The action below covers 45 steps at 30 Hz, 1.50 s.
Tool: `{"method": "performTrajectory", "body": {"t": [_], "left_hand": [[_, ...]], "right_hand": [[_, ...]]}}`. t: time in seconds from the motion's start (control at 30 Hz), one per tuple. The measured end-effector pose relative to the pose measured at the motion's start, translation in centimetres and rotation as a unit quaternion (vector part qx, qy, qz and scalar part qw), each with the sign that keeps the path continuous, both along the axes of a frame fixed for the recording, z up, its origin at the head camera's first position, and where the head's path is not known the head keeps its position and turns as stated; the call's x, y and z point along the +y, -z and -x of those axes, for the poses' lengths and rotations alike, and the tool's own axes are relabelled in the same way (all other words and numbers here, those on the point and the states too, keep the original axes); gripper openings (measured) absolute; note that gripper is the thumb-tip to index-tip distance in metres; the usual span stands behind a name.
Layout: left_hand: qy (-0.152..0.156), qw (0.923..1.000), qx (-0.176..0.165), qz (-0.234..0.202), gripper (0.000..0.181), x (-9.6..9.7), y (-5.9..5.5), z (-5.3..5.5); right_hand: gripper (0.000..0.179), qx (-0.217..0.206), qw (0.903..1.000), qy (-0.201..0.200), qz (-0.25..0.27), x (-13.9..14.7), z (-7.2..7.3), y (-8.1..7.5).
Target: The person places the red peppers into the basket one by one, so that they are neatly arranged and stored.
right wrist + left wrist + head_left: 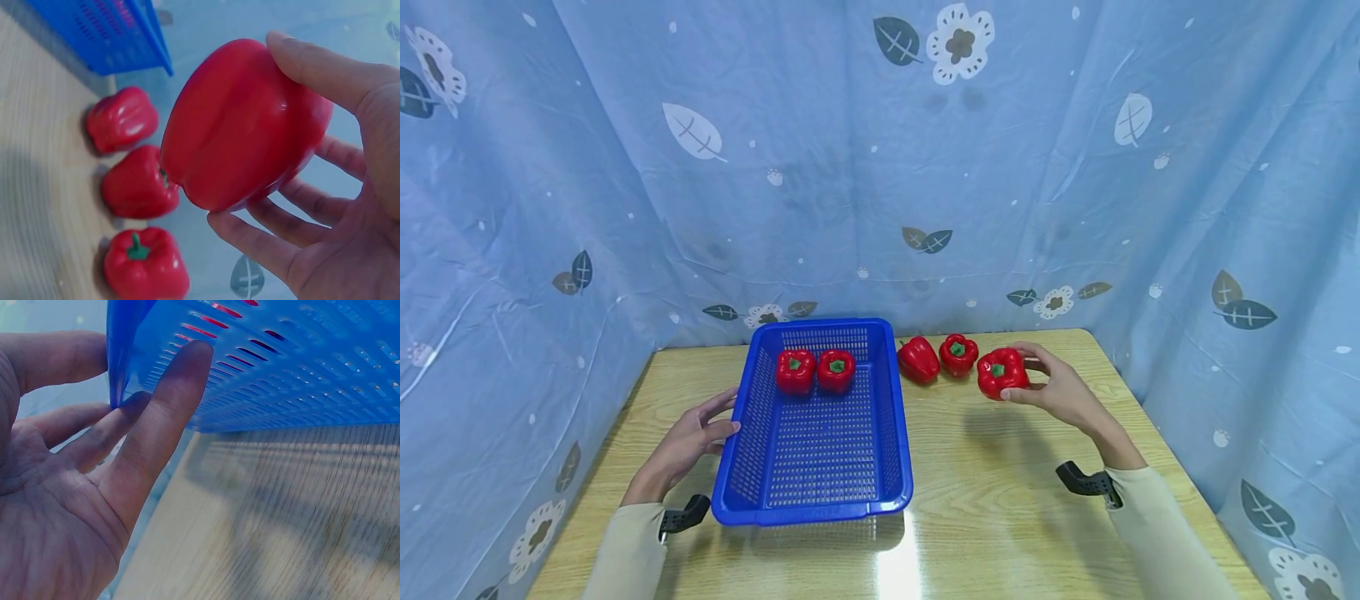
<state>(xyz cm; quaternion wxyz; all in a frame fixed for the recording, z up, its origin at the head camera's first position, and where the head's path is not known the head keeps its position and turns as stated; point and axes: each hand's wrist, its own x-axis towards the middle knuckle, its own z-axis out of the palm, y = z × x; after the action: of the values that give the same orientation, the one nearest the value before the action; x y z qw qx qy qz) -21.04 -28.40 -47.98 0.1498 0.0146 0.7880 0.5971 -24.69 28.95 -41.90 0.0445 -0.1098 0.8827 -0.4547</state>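
In the head view, my right hand (pixel 1060 392) holds a red bell pepper (pixel 1000 372) above the table, right of the basket. The right wrist view shows the thumb on one side of this pepper (pixel 244 125) and the fingers on the other. My left hand (pixel 692 437) is at the left side of a blue plastic basket (pixel 899 450). Its fairly straight fingers (pixel 156 425) touch the basket's outer wall, and the thumb meets the rim. Two red bell peppers, one left (pixel 795 372) and one right (pixel 836 371), sit inside the basket at its far end.
Right of the basket, a pepper on its side (pixel 919 360) and an upright pepper (pixel 958 356) stand on the wooden table (pixel 970 500). The right wrist view shows a third table pepper (pixel 147 265). A blue patterned curtain (pixel 850 208) encloses the table's back and sides.
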Motion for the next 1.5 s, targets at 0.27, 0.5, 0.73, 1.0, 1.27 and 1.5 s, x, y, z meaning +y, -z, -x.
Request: {"method": "performTrajectory", "body": {"t": [0.27,0.5,0.73,1.0,1.27,1.5], "left_hand": [[-0.001,1.0,-0.002,-0.006,0.076,0.1,0.0,0.0],[0.0,1.0,-0.001,-0.003,0.075,0.1,-0.2,-0.2],[0.0,1.0,0.002,-0.003,0.076,0.2,-0.2,-0.3],[0.002,0.9999,0.009,0.007,0.076,0.1,0.0,-0.4],[0.001,0.9999,0.01,0.006,0.076,0.1,0.2,-0.4],[0.001,1.0,0.005,-0.005,0.076,0.1,0.3,-0.3]], "right_hand": [[0.081,0.009,0.9999,-0.001,0.01,-1.7,-0.3,-0.9],[0.081,0.016,0.9996,-0.012,0.02,-3.0,-0.4,-1.3],[0.078,0.022,0.9978,-0.027,0.056,-4.5,-0.5,-1.6],[0.077,0.031,0.996,-0.027,0.079,-6.4,-0.5,-1.7],[0.075,0.023,0.9937,-0.046,0.1,-8.7,-0.5,-2.2],[0.074,0.028,0.992,-0.066,0.104,-10.7,-0.8,-2.0]]}}
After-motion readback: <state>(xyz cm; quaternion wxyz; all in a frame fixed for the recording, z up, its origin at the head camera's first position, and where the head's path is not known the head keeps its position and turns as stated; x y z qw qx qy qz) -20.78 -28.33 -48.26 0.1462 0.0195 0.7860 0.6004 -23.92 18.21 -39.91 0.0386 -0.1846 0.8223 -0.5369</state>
